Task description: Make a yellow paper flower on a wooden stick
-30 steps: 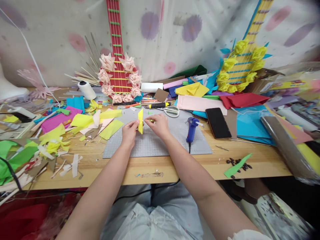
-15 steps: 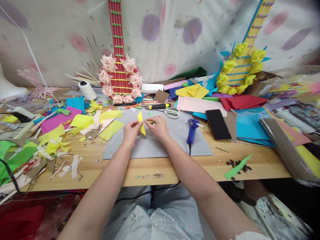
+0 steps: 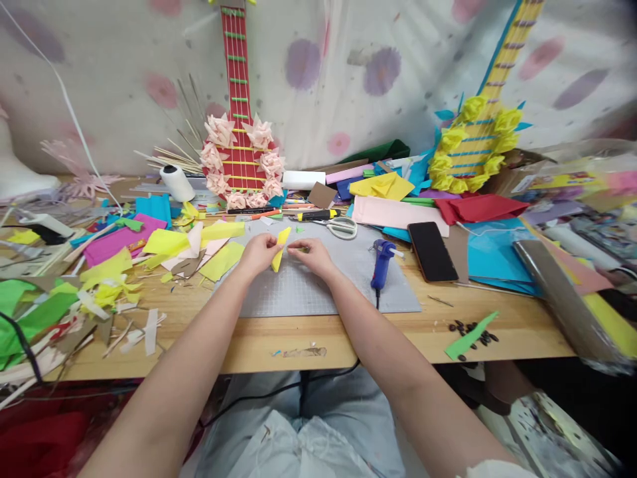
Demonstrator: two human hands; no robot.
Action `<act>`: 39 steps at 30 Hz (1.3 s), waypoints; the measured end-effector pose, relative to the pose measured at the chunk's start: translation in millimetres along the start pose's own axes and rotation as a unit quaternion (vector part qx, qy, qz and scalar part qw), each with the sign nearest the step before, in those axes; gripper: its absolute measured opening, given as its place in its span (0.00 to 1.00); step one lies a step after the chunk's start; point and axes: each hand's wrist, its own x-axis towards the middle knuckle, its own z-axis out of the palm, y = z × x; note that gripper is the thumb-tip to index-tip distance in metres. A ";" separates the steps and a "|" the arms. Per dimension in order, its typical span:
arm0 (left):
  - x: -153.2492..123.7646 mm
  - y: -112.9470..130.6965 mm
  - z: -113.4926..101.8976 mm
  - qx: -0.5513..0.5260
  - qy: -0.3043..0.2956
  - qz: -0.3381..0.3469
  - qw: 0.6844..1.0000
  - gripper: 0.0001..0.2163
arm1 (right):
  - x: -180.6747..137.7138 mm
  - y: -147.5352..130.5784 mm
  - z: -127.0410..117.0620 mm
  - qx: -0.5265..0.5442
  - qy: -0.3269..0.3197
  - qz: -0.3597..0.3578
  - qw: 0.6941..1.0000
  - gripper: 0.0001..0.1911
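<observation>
Left hand [image 3: 259, 255] pinches yellow paper strip [image 3: 283, 240] above grey mat [image 3: 298, 297]; right hand [image 3: 314, 256] just beside strip, fingers bunched, can't tell if gripping anything. Behind mat, red guitar [image 3: 242, 157] and yellow guitar [image 3: 475, 147] look done, flowers [image 3: 219, 131] on; strip looks part-worked, attached to neither.

Yellow paper piece [image 3: 281, 251], above the grey cutting mat [image 3: 298, 297]: left part hidden by the left hand [image 3: 261, 254]; whether the right hand [image 3: 313, 256], also above the mat, holds anything is too small to tell. Red paper guitar [image 3: 243, 157], behind the mat, and yellow paper guitar [image 3: 472, 147], behind and right of it: upper ends cut off at top. Wrapped packages [image 3: 565, 180], far right of the mat: blurred.
</observation>
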 end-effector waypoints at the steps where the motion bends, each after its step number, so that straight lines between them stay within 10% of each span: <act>1: 0.9 2.7 -3.4 0.025 -0.020 0.009 0.999 0.08 | -0.6 -1.2 -0.7 -0.017 -0.003 -0.003 1.000 0.08; 10: 1.7 12.8 -19.6 0.027 -0.089 0.015 0.996 0.08 | 38.1 2.5 -53.2 -0.261 0.115 0.144 0.947 0.17; 14: -1.2 25.2 -30.1 -0.031 -0.144 -0.031 0.989 0.09 | 60.3 14.6 -71.5 -0.413 -0.009 0.253 0.875 0.21; 19: -5.9 43.8 -46.4 -0.018 -0.157 -0.072 0.985 0.07 | 66.1 15.5 -70.7 -0.448 -0.064 0.255 0.855 0.19; 30: 4.1 46.0 -82.1 0.068 -0.246 -0.063 0.965 0.07 | 29.0 -41.7 -81.1 -0.462 -0.178 0.179 0.850 0.19; 39: 10.8 45.5 -105.2 0.230 -0.286 -0.004 0.930 0.09 | 3.4 -43.1 -89.4 -0.328 -0.179 0.057 0.926 0.27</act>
